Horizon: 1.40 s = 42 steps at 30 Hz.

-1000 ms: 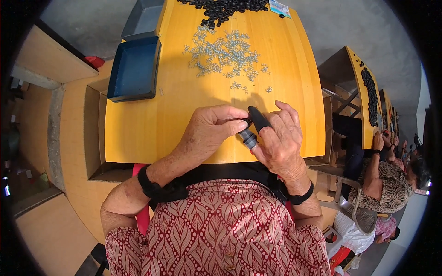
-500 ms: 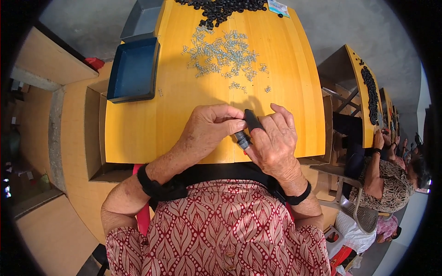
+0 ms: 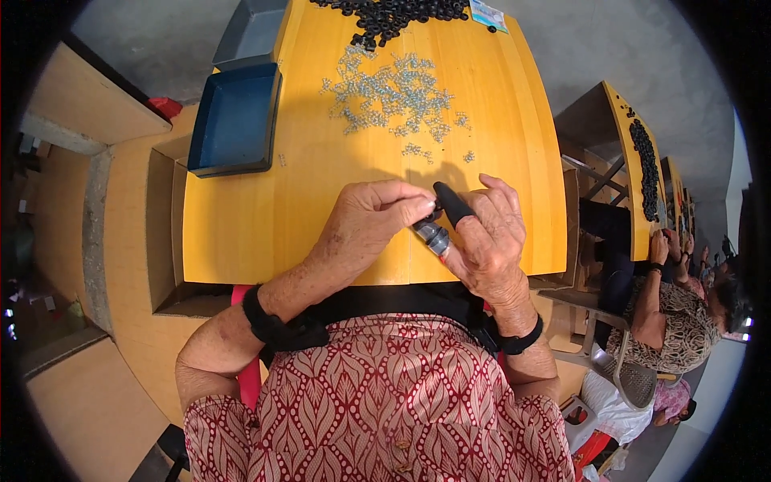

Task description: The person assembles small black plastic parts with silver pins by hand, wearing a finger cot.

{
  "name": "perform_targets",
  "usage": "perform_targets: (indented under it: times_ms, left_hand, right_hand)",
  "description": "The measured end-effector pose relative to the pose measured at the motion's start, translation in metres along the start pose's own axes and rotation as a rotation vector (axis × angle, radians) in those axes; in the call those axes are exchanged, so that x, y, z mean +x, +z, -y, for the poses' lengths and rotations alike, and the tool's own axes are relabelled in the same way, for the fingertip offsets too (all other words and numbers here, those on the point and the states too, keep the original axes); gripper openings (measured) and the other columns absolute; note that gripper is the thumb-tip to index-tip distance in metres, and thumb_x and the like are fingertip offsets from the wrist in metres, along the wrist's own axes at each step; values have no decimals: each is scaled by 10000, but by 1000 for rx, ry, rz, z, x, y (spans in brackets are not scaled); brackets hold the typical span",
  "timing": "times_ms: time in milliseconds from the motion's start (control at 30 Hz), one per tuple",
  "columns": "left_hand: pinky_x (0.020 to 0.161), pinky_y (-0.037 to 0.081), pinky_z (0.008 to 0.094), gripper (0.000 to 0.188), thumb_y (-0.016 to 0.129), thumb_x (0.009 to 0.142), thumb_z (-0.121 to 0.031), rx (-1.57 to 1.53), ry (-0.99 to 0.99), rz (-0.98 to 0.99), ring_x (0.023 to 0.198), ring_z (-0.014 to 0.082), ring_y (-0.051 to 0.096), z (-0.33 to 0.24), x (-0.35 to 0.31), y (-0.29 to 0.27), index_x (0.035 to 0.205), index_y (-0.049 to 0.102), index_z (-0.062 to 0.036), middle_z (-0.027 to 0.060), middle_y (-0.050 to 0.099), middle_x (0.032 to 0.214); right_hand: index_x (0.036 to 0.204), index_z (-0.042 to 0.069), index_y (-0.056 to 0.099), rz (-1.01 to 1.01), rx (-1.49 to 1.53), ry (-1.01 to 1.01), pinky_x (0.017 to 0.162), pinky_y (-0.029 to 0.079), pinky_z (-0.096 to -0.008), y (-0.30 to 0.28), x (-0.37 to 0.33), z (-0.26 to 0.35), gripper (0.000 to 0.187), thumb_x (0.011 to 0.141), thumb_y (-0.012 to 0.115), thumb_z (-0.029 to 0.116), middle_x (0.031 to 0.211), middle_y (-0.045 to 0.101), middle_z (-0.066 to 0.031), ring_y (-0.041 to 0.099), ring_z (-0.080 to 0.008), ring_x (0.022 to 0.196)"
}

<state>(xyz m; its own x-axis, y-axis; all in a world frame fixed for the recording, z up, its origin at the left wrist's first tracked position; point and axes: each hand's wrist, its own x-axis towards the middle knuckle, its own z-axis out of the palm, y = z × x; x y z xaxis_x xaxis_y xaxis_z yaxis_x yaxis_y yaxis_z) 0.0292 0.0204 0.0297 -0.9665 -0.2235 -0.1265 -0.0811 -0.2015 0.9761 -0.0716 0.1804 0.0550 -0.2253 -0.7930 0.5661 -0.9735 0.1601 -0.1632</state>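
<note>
My left hand [image 3: 361, 217] is closed in a pinch of thumb and forefinger above the near part of the yellow table [image 3: 321, 241]. Facing it, my right hand [image 3: 490, 241] wears a black finger cot [image 3: 454, 204] on the forefinger and dark tape [image 3: 434, 236] round the thumb. Those two right fingers meet the left fingertips, the others loosely bent. A small dark bit shows between the tips, too hidden to name. Beyond my hands lie a scattered heap of small metal springs [image 3: 393, 92] and, farther off, a pile of small black ring-like parts [image 3: 389, 18].
A dark blue tray [image 3: 233, 167] sits at the table's left edge, with a grey tray [image 3: 253, 36] behind it. A printed packet [image 3: 487, 14] lies at the far right corner. On the right, another person [image 3: 671, 313] sits at a table bearing black parts [image 3: 643, 169].
Both hands have shifted slightly right. My right hand has turned a little, the finger cot now tilting more and the taped thumb showing more. The left pinch stays closed.
</note>
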Motion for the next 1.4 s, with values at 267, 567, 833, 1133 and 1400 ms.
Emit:
perform_targets:
  times_ms: [267,567,833,1133,1400]
  left_hand:
    - [847,455,250,242,590,930,-168,37,14,4,915,96,586,3,0,-1,1048,670,27,27,671,959]
    - [785,473,241,189,617,890,-100,129,0,-28,859,90,595,5,-5,3,1012,667,36,33,671,911]
    - [672,481,262,204,657,845,-152,143,81,-89,721,103,612,14,-5,6,938,695,25,65,685,768]
    - [774,477,250,207,619,900,-140,215,-51,78,840,87,596,2,-6,1,979,678,42,25,674,863]
    - [806,469,255,260,585,927,-178,122,-4,79,884,89,585,3,-3,-2,1032,659,48,25,666,910]
  right_hand:
    - [680,37,580,1,-31,14,886,472,-489,0,-1,-2,217,620,769,127,729,508,-84,549,-261,718]
    - [723,40,589,38,-44,-43,902,462,-491,2,-3,1,200,637,750,122,743,495,-85,537,-256,722]
    - [709,45,579,21,-11,-58,888,471,-482,3,-3,-1,210,614,746,131,727,475,-77,525,-255,707]
    - [657,37,573,-16,57,-98,776,510,-467,3,-4,-4,241,536,743,158,675,466,-76,538,-283,693]
    - [649,41,550,-15,66,-78,746,507,-456,2,-4,-7,260,543,745,175,687,477,-85,539,-304,700]
